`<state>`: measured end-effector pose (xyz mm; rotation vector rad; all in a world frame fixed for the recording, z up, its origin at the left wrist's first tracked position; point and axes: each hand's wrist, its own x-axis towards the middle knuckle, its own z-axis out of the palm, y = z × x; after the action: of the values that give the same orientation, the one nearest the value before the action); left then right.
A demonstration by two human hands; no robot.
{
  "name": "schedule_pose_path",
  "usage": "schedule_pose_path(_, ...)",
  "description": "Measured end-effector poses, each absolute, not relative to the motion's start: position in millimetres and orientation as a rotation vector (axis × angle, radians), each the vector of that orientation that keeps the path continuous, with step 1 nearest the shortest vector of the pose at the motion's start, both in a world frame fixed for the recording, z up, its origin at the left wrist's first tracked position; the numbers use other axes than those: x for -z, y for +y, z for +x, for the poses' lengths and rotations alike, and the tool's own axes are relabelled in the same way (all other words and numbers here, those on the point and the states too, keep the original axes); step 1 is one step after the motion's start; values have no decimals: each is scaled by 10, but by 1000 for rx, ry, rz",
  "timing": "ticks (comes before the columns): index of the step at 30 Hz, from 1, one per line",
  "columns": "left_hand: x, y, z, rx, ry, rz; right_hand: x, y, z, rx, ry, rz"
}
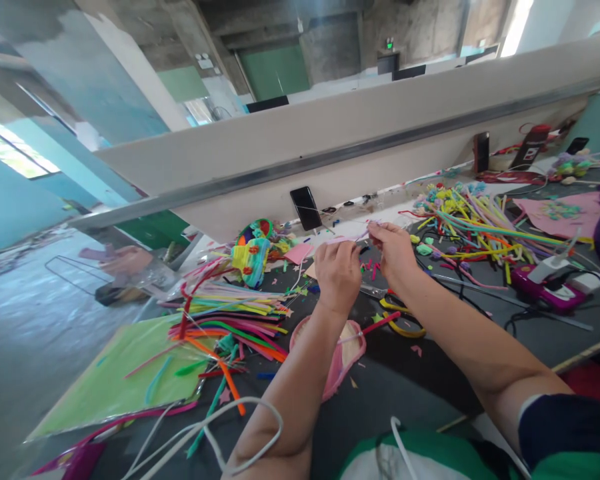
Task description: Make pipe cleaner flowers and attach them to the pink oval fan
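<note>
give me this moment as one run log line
left hand: curled, grip unclear | right hand: pinching thin lilac strand | nearer body: yellow-handled scissors | beyond: leaning smartphone | left side: pipe cleaners

1 short navy sleeve (565,423) with pale edging and green fabric; green-and-white clothing (375,460) at the torso.

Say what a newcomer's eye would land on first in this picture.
Probably the bright fuzzy sticks: a fanned bundle to the left of the left forearm and a tangled heap beyond the right arm. Next come the left hand and right hand, close together mid-picture, with yellow-handled scissors lying between the forearms. Past the hands, a dark phone leans against the pale partition.
</note>
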<state>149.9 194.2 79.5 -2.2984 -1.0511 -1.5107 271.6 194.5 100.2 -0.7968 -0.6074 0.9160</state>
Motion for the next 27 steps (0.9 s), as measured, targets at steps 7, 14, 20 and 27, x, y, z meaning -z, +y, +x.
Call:
schedule_pose_path(7,-677,2033,1478,1552,-907,-2308,-1052,1864,2614,-1002,-579,-766)
schedule_pose_path(14,-652,2090,1434,1621,-916,-2240,-1034,1851,2571,-1017,-592,-748)
schedule_pose_path(20,-675,2101,1450,1674,-909,-2279,-1061,1832,2585,-984,-619,-750)
schedule_pose_path(27,-824,2031,1484,1792,-1059,-2397,-1030,1859,2620,-938,-728,-778)
